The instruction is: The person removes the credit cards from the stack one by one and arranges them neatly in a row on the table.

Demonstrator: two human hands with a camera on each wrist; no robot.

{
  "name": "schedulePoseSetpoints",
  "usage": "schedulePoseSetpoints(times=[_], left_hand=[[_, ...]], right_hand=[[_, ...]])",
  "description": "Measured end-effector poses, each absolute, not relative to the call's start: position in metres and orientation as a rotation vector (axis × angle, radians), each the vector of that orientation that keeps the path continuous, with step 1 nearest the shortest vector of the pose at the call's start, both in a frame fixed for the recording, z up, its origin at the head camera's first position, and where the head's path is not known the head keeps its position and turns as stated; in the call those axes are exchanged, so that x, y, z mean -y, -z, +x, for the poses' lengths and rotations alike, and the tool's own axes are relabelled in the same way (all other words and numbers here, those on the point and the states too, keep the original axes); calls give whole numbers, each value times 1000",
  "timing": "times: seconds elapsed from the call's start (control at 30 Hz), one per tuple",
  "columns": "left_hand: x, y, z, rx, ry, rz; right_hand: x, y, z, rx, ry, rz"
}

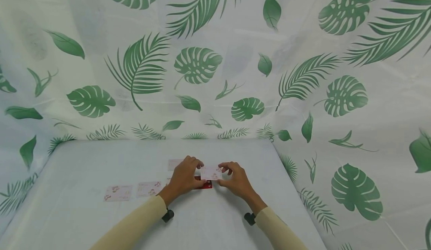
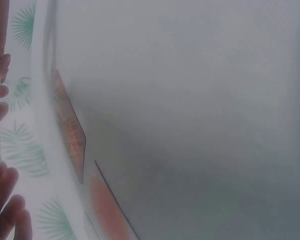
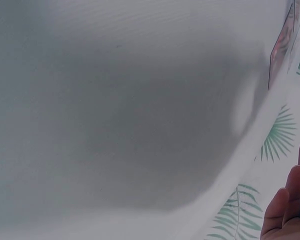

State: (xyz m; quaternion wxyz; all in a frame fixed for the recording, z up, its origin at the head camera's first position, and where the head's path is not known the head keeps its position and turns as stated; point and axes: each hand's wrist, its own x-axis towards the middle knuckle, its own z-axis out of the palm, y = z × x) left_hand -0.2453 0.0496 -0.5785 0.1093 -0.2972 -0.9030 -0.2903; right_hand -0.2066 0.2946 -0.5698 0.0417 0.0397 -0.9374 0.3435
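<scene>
Between my two hands, above the table, is a pale pink card (image 1: 211, 172) with small reddish prints. My left hand (image 1: 184, 173) pinches its left edge with thumb and fingers. The card's right edge is pinched by my right hand (image 1: 237, 179). Just below and behind the card lies a red card (image 1: 206, 185), partly covered by it and by the left hand. Another pale card (image 1: 174, 164) rests beyond the left hand. Only fingertips (image 3: 290, 205) of the right hand show in the right wrist view, and the held card is out of that frame.
Two pale printed cards, one farther left (image 1: 118, 193) and one nearer (image 1: 149, 189), lie flat on the white table (image 1: 84, 220). A further card is mostly hidden by the left wrist. A leaf-patterned sheet (image 1: 222, 36) hangs behind the table and along its sides.
</scene>
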Motion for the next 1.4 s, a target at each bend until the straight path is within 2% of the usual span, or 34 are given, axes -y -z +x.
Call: schedulePoseSetpoints(times=[1.4], left_hand=[[-85,589,-236,2657,858,-917]], right_hand=[[-326,569,-189,2887,-1047,61]])
